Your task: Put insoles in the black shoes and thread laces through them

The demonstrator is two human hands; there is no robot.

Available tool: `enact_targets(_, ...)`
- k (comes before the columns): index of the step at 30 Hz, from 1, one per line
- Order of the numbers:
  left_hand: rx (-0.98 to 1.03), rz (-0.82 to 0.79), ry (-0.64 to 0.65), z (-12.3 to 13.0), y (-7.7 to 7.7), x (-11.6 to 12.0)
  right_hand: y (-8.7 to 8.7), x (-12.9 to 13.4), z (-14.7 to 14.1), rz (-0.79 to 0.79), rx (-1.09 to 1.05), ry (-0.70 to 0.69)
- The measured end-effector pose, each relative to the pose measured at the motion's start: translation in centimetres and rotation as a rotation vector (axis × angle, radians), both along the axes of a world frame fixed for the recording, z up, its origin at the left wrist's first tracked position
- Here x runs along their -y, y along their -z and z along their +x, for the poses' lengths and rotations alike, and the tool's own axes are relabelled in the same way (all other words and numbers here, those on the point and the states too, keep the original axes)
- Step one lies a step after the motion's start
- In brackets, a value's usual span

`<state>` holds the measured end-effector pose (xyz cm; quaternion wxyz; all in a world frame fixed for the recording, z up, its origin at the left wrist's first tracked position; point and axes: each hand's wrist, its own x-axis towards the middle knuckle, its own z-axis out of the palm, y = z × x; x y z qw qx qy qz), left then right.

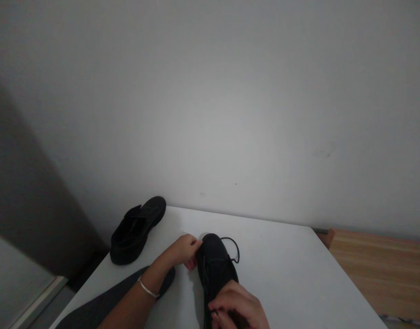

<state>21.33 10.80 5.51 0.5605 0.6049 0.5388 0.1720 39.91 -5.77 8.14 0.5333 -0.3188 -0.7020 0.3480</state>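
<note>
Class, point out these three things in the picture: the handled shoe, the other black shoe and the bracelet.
Handled shoe [215,269]: head view, on its upper, behind the toe.
Other black shoe [140,236]: head view, on its side.
Bracelet [145,288]: head view, on its band.

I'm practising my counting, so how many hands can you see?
2. The left hand is by the toe of the middle black shoe; the right hand is over that shoe, nearer the camera. Some fingers are hidden.

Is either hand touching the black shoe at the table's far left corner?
No, the left hand is at the front of the nearer black shoe, and the right hand is over that same shoe, farther back.
</note>
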Motion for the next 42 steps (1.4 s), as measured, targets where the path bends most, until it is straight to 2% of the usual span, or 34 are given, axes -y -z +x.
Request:
enact_targets(2,0.005,-0.067,0.012,0.2,1.2,0.0,-0.3,0.0,-0.2,0.028,0.024,0.001)
enact_targets(5,0.06,-0.075,-0.02,0.1,2.3,0.2,-0.9,-0.1,-0.3,0.061,0.057,-0.002)
enact_targets(11,0.276,0.008,-0.171,0.0,2.7,-0.1,-1.1,-0.5,-0.5,0.076,0.042,-0.028)
enact_targets(14,0.429,0.012,-0.241,0.8,1.7,-0.4,-0.8,-0.6,-0.4,0.071,0.064,-0.06)
enact_targets(21,0.732,-0.047,-0.251,2.6,-2.6,-0.8,-1.9,-0.4,0.1,0.015,0.118,-0.053)
enact_targets(23,0.737,-0.068,-0.246,3.1,-2.9,-1.3,-2.1,-0.5,-0.1,0.004,0.121,-0.049)
enact_targets(27,0.67,-0.095,-0.271,4.0,-2.4,-2.8,-1.6,-0.6,-0.9,0.065,0.194,-0.086)
enact_targets(29,0.647,-0.057,-0.281,4.4,-2.4,-3.3,-1.3,-0.6,-1.2,0.093,0.195,-0.044)
enact_targets(32,0.658,0.07,-0.202,4.8,-3.7,-2.9,-1.3,-0.6,-1.1,0.097,0.205,-0.037)
enact_targets(35,0.704,0.203,-0.018,4.5,-6.1,-1.4,-1.9,-0.6,-0.7,0.088,0.241,-0.089)
enact_targets(38,0.725,0.285,0.116,3.6,-7.9,-0.2,-2.6,-0.6,-0.5,0.104,0.22,-0.07)
enact_targets(40,0.725,0.331,0.116,3.2,-8.1,0.1,-3.3,-0.6,-0.4,0.114,0.203,-0.049)
enact_targets(42,0.716,0.351,0.089,2.9,-7.5,0.0,-4.5,-0.6,-0.3,0.122,0.19,-0.021)
